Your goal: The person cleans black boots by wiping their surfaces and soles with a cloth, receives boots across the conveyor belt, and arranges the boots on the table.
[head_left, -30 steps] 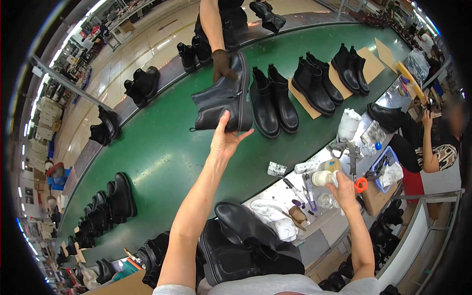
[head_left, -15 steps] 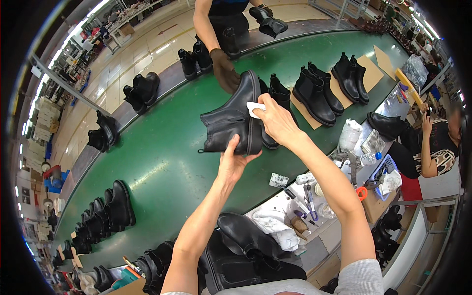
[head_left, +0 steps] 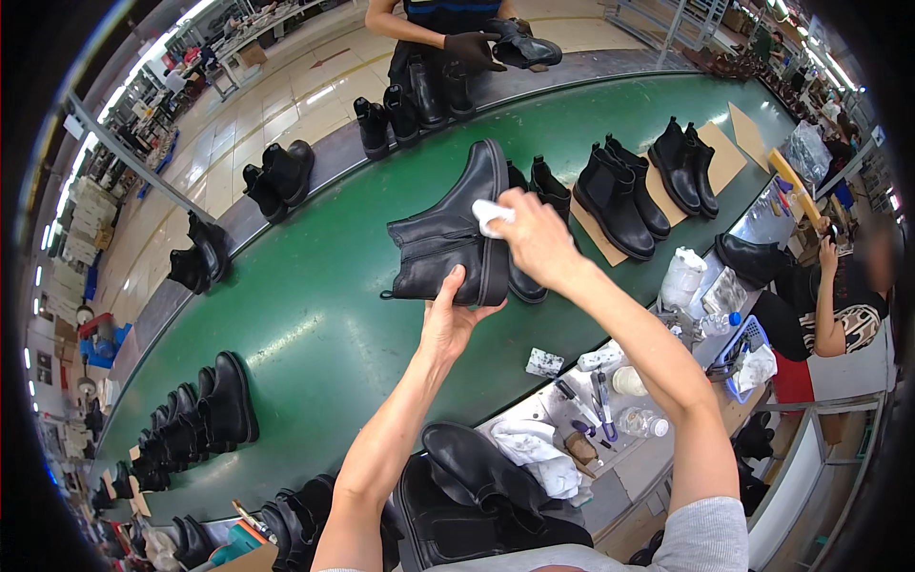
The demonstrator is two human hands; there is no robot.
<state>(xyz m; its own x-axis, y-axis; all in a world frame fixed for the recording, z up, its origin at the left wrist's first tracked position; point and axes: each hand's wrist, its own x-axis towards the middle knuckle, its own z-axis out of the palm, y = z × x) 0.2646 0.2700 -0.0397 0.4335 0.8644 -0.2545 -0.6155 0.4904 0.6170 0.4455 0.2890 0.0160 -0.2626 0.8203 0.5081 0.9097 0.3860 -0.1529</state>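
A black leather ankle boot (head_left: pixel 443 224) is held on its side above the green table, its sole facing right and its toe pointing up. My left hand (head_left: pixel 446 319) grips the boot from below at the heel end, thumb pressed on the leather. My right hand (head_left: pixel 541 238) is closed on a small white cloth (head_left: pixel 492 217), its fingers pinching it at the boot's side near the sole. Whether the cloth touches the leather I cannot tell. Partly hidden behind my right hand stands another pair of black boots (head_left: pixel 551 186).
Black boots stand on cardboard (head_left: pixel 598 224) at right. More boots line the far ledge (head_left: pixel 334 172) and the left of the green table (head_left: pixel 315 381). A side bench holds pens (head_left: pixel 602 398), rags (head_left: pixel 538 453) and a blue basket (head_left: pixel 746 357). Across the table a gloved person holds a boot (head_left: pixel 527 48).
My right hand has shifted slightly with the white cloth, and the boot stays nearly in place. The co-worker's gloved hand has drawn back from the table to the boot they hold.
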